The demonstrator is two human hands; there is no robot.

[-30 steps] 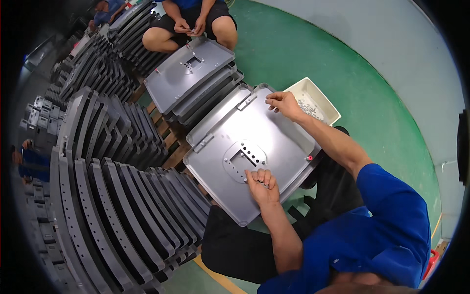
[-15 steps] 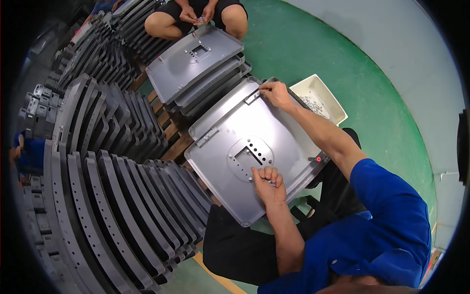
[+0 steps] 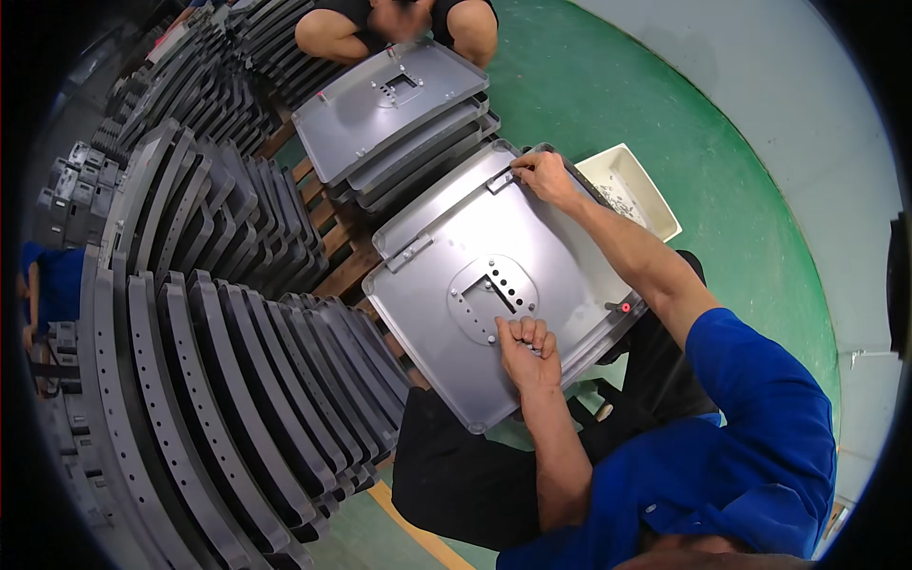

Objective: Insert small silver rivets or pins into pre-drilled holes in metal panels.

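Note:
A grey sheet-metal panel (image 3: 556, 252) lies before me, with an oval raised area, a square cutout and several small studs in its middle. My right hand (image 3: 541, 178) is at its far corner, thumb and fingertips pinched at the end of a small metal bracket (image 3: 501, 181); anything between them is too small to make out. Above the near part of the panel, beside the oval, my left hand (image 3: 532, 356) is curled with the palm up. Small shiny metal pieces show among its fingers. A second bracket (image 3: 409, 253) sits along the panel's left edge.
A cream bin (image 3: 655, 204) of small metal parts stands beyond my right forearm. Curved grey metal panels (image 3: 190, 380) stand in rows at left. Ahead, a co-worker's blurred hands (image 3: 399, 19) are above another panel stack (image 3: 370, 114). A red-tipped part (image 3: 624, 307) protrudes at the panel's right edge.
The whole view has shifted slightly. My two hands keep nearly the same places on the panel. The co-worker's hands, sharp before, are now smeared by motion.

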